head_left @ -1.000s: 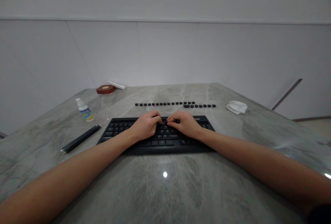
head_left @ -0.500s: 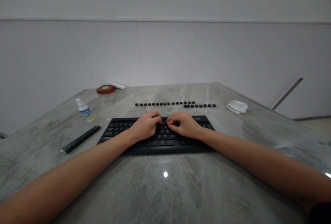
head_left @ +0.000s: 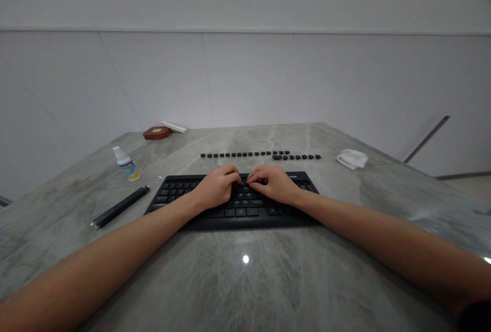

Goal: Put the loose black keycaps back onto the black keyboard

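Keyboard (head_left: pixel 245 203) lies beneath the left hand (head_left: pixel 218 184) and right hand (head_left: pixel 273 184), which hide many of its keys from me — whether either hand grips anything, I cannot tell. Beyond it sit rows of loose keycaps (head_left: pixel 250 154) — too small for me to read.

Open for passing in front of the keyboard (head_left: pixel 251 223), over bare desk (head_left: pixel 245 291) between both forearms (head_left: pixel 126 255). Narrow between left hand (head_left: pixel 219 187) and right hand (head_left: pixel 273 184). Limited behind by two rows of keycaps (head_left: pixel 250 154), at left by spray bottle (head_left: pixel 128 166) and black rod (head_left: pixel 120 206).
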The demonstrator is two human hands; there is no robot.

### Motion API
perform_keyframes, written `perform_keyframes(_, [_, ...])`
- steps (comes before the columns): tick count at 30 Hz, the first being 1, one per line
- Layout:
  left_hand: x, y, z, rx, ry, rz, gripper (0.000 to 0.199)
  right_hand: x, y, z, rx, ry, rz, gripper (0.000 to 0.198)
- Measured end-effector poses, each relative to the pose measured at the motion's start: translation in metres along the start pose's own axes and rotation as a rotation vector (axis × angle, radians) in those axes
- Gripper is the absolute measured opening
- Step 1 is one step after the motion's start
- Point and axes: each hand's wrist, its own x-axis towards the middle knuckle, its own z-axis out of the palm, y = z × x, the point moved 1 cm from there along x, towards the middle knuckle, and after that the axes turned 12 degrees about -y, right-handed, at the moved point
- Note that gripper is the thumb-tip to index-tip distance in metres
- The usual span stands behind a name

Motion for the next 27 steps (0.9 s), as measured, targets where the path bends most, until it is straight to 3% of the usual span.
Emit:
perform_keyframes(7, [0.0005,0.0019,-0.0015,-0.002,0.004,-0.002,0.038,0.0000,0.0015,0.0010,0.028,0.012,-0.022,0.013])
perform_keyframes(19, [0.0008,0.0014,-0.0016,-0.003,-0.009,0.001,0.037,0.0001,0.0005,-0.0003,0.105,0.005,0.110,0.010])
perform_keyframes(27, [0.0020,0.0028,-0.0021,0.006,-0.003,0.048,0.044,-0.0008,0.0004,0.0000,0.022,0.007,0.037,0.011])
